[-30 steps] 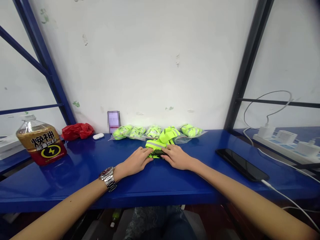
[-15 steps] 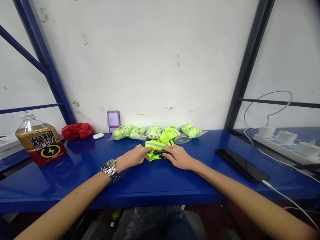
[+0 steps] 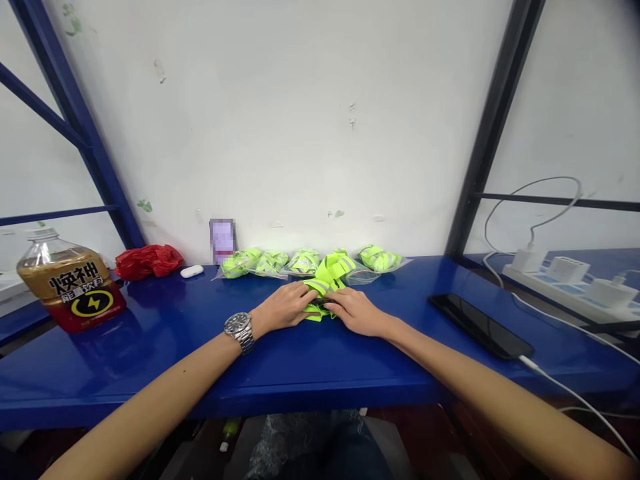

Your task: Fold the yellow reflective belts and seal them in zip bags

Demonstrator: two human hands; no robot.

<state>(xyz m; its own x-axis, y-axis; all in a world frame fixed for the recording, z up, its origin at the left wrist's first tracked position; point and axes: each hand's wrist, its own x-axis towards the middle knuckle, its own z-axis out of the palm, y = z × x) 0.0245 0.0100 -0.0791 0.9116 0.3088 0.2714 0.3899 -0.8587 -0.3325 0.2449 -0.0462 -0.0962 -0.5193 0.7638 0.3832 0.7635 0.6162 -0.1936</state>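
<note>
A neon-yellow reflective strap [image 3: 336,268] with grey stripes lies bunched and folded on the blue table [image 3: 240,380]. My left hand [image 3: 285,305], with a metal watch above its wrist, is closed on the left side of the bundle. On the right side, my right hand [image 3: 361,313] pinches it near a dark part between the hands. My fingers hide much of the lower bundle. Behind it, clear zip bags hold similar yellow straps, among them one bag [image 3: 242,263] on the left and another bag [image 3: 380,259] on the right.
To the left stand a large drink bottle [image 3: 73,283], a red plastic bag [image 3: 149,261] and a white earphone case [image 3: 192,271]. A phone [image 3: 480,325] on a white cable lies to the right, near a power strip [image 3: 550,277]. A purple-screened device [image 3: 223,240] leans against the wall.
My left hand has moved right and over the strap, closer to my right hand. The bundle between them looks more compact. The view has shifted slightly.
</note>
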